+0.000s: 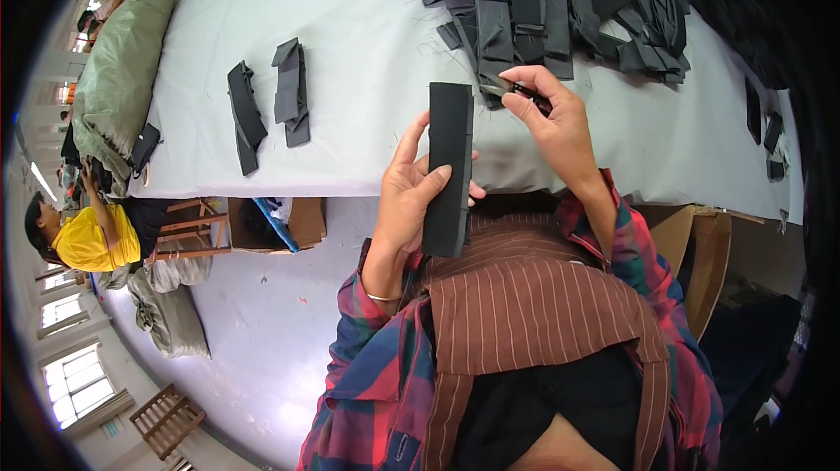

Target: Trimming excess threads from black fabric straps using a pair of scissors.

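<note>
Pinching a dark fabric strip (450, 169), your left hand (405, 195) has its thumb on the front face and its other fingers behind. Your right hand (560, 125) grasps small dark snips (530, 98) by the handle, their metallic tip pointing left, just beside the strip's upper part; whether they touch you cannot tell.

Beneath the near edge of the table (359, 112), toward its left, a cardboard box (307, 223) holds something dark, a blue item and pale plastic. Farther right below that edge stands more cardboard (672, 239), its contents hidden. Along the table's left edge lies a bulging green sack (127, 60), and another sack (171, 314) sits on the floor; you cannot see inside either.

Your strip is held across the near edge, its long axis running almost straight away from you: one end points toward the far edge, the other toward your striped apron (542, 305). A heap of similar strips (525, 20) lies toward the table's far edge.
</note>
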The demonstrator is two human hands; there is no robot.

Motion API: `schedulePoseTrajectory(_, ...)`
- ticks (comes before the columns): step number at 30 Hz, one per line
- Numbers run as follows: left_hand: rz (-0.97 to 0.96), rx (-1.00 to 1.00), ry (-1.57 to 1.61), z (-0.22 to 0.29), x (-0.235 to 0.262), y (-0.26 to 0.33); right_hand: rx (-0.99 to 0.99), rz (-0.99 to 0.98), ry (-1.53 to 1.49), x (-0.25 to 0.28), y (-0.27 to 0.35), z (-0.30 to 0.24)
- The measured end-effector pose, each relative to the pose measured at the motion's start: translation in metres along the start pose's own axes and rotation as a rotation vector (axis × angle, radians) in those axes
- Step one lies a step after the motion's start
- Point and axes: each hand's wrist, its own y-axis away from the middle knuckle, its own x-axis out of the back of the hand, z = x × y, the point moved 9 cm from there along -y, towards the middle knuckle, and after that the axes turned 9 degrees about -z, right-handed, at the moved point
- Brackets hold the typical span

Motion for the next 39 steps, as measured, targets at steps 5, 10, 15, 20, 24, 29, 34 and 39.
schedulePoseTrajectory(5,0.064,-0.039,0.124,-0.012,0.020,0.000,-0.009,-0.106,-0.004,-0.012,0.009,-0.008)
schedulePoseTrajectory(10,0.065,-0.063,0.167,-0.012,0.024,0.002,-0.032,-0.129,-0.049,-0.014,0.020,-0.006)
schedulePoseTrajectory(15,-0.007,0.008,0.401,-0.015,0.014,0.003,-0.035,-0.147,-0.025,-0.019,0.027,-0.005)
schedulePoseTrajectory(20,0.089,0.024,0.113,-0.011,0.019,0.006,-0.012,-0.205,-0.025,-0.025,0.032,-0.009)
schedulePoseTrajectory(24,0.071,0.004,0.153,-0.007,0.010,0.004,0.046,-0.258,-0.016,-0.030,0.036,-0.013)
schedulePoseTrajectory(29,0.028,-0.088,0.033,0.001,0.005,0.002,0.053,-0.238,0.182,-0.034,0.034,-0.015)
schedulePoseTrajectory(34,0.020,-0.102,-0.128,0.003,0.001,0.003,0.064,-0.214,0.244,-0.038,0.031,-0.015)
schedulePoseTrajectory(39,0.031,-0.109,-0.262,0.004,-0.001,0.003,0.063,-0.257,0.280,-0.043,0.030,-0.017)
